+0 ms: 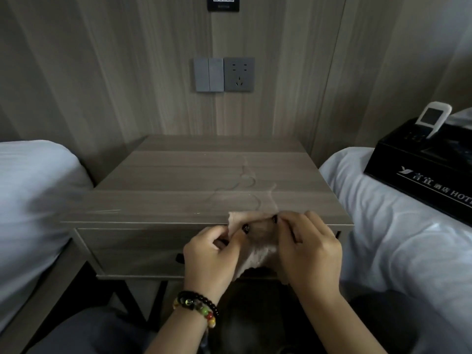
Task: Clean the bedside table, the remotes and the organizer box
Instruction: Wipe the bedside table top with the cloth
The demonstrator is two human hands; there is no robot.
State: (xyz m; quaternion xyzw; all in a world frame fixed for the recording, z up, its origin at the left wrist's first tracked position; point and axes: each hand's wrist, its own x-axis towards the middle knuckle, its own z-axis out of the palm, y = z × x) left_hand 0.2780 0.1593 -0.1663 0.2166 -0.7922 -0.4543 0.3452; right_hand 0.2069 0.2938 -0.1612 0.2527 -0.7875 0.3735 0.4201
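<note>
both hands, the left hand [212, 249] and the right hand [310, 247], pinch a pale cloth [255, 241] at the front edge of the bare tabletop [204, 175], seemingly refolding it mid-wipe. the organizer box [419, 169] with a remote [431, 121] waits on the bed [383, 238] to the right. next, i judge, the cloth goes flat on the streaked wood.

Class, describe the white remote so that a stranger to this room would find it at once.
Start at the bed to the right of the bedside table. On it sits a black organizer box with white lettering. The white remote stands tilted in it, the only pale thing there, with a grey screen.
</note>
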